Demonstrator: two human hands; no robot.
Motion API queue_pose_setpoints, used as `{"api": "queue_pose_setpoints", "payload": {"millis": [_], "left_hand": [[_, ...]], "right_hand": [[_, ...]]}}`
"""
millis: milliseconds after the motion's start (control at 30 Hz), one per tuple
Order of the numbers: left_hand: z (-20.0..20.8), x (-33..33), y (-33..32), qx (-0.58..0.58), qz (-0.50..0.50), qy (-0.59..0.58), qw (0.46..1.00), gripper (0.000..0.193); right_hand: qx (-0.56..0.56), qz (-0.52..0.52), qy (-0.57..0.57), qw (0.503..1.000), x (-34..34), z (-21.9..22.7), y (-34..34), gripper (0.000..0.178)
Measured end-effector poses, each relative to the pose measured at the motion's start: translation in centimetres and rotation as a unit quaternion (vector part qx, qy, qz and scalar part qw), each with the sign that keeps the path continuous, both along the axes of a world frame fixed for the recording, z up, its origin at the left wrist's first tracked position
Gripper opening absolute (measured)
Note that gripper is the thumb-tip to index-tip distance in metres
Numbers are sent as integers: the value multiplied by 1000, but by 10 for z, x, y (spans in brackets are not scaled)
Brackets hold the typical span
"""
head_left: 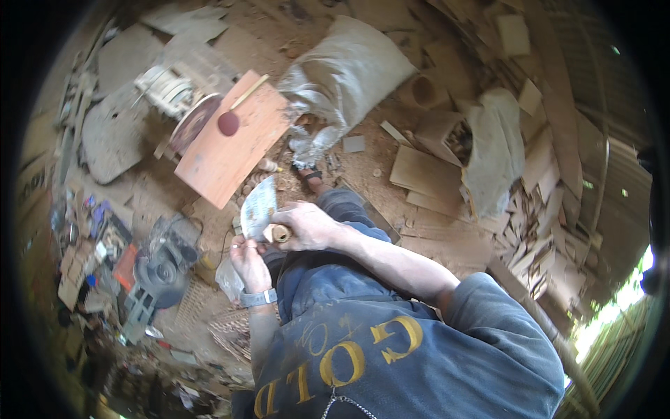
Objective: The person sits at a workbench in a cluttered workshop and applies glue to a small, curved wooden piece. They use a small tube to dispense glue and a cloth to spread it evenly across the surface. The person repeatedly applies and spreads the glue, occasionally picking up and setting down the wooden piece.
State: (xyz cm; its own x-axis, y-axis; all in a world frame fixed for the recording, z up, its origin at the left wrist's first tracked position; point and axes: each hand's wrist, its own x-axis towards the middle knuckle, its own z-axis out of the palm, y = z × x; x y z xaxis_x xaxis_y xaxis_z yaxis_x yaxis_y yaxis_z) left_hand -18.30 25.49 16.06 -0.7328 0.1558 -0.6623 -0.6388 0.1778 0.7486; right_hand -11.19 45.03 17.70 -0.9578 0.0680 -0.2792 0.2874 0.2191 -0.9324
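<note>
My right hand (307, 225) is closed around a small light-brown wooden piece (280, 236) with a round hole in its end. Pinched in the fingers of my left hand (249, 264) is a thin, curved whitish sheet (259, 207) with faint bluish print, its upper end standing free. The wooden piece lies against the sheet's lower right edge, though I cannot tell whether they touch. Both hands are close together above my lap. A grey watch (258, 297) is strapped round my left wrist.
Ahead stands a motor-driven disc machine (167, 91) with an orange-brown board (234, 143). Behind it lies a bulging white sack (356, 70). A circular-bladed power saw (160, 276) sits at left among clutter. To the right are another sack (495, 150) and heaped wood offcuts (534, 234).
</note>
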Motion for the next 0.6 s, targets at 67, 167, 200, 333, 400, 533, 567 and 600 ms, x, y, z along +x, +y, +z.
{"api": "queue_pose_setpoints", "payload": {"millis": [67,167,200,333,400,533,567,600], "left_hand": [[1,-4,10,31,-10,1,999,16],[7,-9,25,42,-26,-24,999,16],[8,-9,31,45,-35,-28,998,16],[9,-9,49,41,-134,-24,990,16],[9,-10,53,50,-178,-36,982,20],[8,-12,59,55,-225,-72,970,15],[6,-13,61,49,-224,-72,971,13],[4,-13,62,41,-222,-72,972,11]], "right_hand": [[-6,-37,21,999,5,1,1,35],[-4,-70,-4,998,16,4,4,33],[-7,-79,-8,997,19,4,5,33],[13,-148,12,989,35,3,10,33],[13,-188,0,982,44,2,11,31],[17,-229,-22,973,58,-2,13,32],[20,-234,-24,972,60,-3,14,33],[22,-237,-27,971,61,-4,14,33]]}}
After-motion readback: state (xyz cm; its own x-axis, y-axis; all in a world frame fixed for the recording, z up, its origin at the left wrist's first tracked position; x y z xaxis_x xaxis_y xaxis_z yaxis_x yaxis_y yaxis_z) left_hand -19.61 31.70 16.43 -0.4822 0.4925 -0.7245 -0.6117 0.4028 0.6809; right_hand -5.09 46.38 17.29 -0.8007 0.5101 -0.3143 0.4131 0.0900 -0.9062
